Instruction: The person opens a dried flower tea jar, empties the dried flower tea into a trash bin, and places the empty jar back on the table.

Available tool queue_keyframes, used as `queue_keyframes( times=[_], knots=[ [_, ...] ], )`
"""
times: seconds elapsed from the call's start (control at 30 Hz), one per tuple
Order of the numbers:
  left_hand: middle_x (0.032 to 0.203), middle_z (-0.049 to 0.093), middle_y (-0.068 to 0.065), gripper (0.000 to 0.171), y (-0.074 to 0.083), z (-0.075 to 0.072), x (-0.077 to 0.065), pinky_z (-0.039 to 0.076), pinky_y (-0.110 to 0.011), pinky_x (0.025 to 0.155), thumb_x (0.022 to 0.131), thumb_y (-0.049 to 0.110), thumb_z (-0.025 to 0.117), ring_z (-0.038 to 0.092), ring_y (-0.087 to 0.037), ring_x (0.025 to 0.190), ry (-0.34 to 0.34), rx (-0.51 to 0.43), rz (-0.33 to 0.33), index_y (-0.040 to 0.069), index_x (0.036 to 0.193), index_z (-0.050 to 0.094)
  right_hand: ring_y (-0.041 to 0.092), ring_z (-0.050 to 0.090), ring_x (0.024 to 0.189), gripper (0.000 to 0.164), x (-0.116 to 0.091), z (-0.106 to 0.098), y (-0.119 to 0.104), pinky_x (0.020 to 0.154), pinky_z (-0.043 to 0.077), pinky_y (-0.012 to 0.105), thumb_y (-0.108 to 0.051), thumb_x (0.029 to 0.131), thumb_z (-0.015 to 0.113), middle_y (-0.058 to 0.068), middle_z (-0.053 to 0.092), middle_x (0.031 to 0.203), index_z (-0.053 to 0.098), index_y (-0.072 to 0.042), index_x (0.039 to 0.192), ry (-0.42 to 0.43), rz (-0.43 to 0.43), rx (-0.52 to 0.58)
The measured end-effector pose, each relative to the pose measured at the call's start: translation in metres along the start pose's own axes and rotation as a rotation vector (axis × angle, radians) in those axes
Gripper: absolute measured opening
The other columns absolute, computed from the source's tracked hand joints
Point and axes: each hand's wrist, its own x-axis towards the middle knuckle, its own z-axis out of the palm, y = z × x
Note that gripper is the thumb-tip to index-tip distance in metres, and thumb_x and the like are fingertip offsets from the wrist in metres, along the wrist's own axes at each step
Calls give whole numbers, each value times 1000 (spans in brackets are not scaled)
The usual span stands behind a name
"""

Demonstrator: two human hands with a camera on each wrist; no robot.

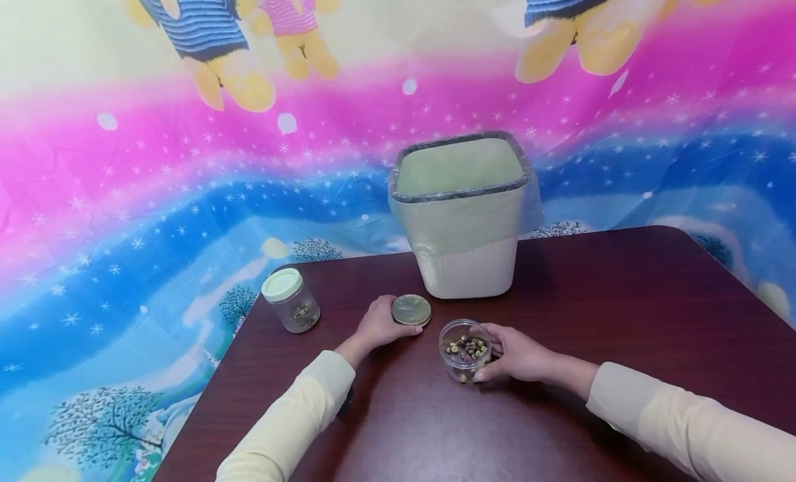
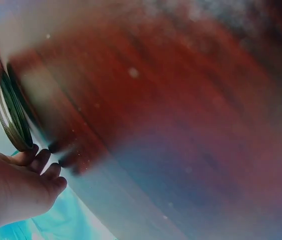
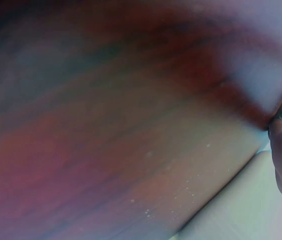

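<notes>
Snowy teddy-bear backdrop (image 1: 186,213) behind a dark, glossy table (image 1: 622,282); both my grips are loaded.

My left grip (image 1: 378,324) pinches a gold lid (image 1: 411,309) by its edge, thumb and fingers parted only to its width; my right grip (image 1: 519,353) curls round a clear tub (image 1: 457,373), uncovered, dried buds (image 1: 468,346) inside, just beside the lid on the near right. I judge this a holding step, lid off and tub steadied; any next move calls for keeping the tub level so nothing spills. I can't tell whether either touches the tabletop. Farther out, a lined white bin (image 1: 472,275) stands behind them, and a pale-lidded jar (image 1: 301,309) sits near the table's left edge. Light glares off the near surface.
</notes>
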Motion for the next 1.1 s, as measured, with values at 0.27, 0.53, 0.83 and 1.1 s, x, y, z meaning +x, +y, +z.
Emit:
queue_keyframes(
  times=[0.27, 0.53, 0.83, 1.1],
  knots=[
    [120, 56, -13, 81, -1, 1, 0, 45, -45, 93, 68, 49, 84, 52, -30, 112, -6, 47, 22, -1, 124, 54, 47, 36, 131, 85, 0, 0, 1, 104, 35, 49, -6, 73, 85, 32, 41, 141, 34, 17, 138, 0, 9, 5],
    [118, 57, -12, 81, -3, 2, 2, 44, -44, 94, 66, 51, 85, 52, -29, 112, -12, 81, 33, 0, 121, 55, 46, 37, 131, 86, 1, 0, 1, 104, 36, 50, -6, 74, 84, 32, 41, 141, 33, 18, 138, -2, 3, 3],
    [116, 57, -11, 80, -4, 2, 4, 45, -43, 93, 65, 53, 85, 52, -29, 111, -18, 126, 53, 1, 118, 56, 46, 37, 131, 87, 1, 0, 2, 104, 35, 51, -6, 73, 85, 32, 41, 140, 33, 18, 138, 3, 6, 6],
    [117, 57, -11, 80, -4, 2, 4, 45, -42, 93, 67, 54, 84, 52, -29, 111, -20, 155, 75, 0, 119, 57, 46, 37, 131, 86, 1, -1, 3, 104, 36, 49, -7, 73, 85, 31, 42, 140, 34, 17, 138, 7, 13, -4]
  ],
)
